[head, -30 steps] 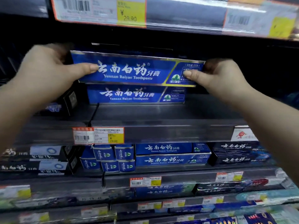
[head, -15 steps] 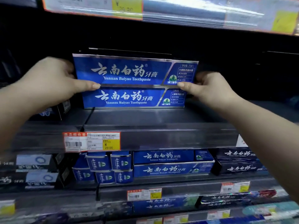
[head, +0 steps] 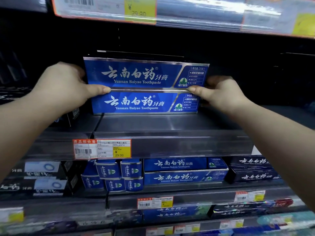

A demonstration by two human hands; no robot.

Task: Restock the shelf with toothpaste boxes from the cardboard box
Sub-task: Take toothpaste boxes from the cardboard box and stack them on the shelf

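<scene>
A blue toothpaste box [head: 136, 74] with white lettering lies lengthwise on top of a second identical blue toothpaste box [head: 136, 103], which rests on the dark metal shelf [head: 167, 126]. My left hand [head: 66, 86] grips the top box's left end, thumb along its lower edge. My right hand [head: 221, 94] holds its right end the same way. The top box sits slightly further left than the lower one. The cardboard box is out of view.
The shelf above [head: 187, 12] hangs close over the stack, with a price label [head: 139, 9]. Black boxes [head: 73, 114] stand to the left on the same shelf. A price tag [head: 102, 149] marks the shelf edge. Lower shelves hold blue boxes [head: 184, 171] and black boxes [head: 252, 169].
Both hands lowered the top box from above the lower box until it rests on it. My thumbs slid down to its lower edge.
</scene>
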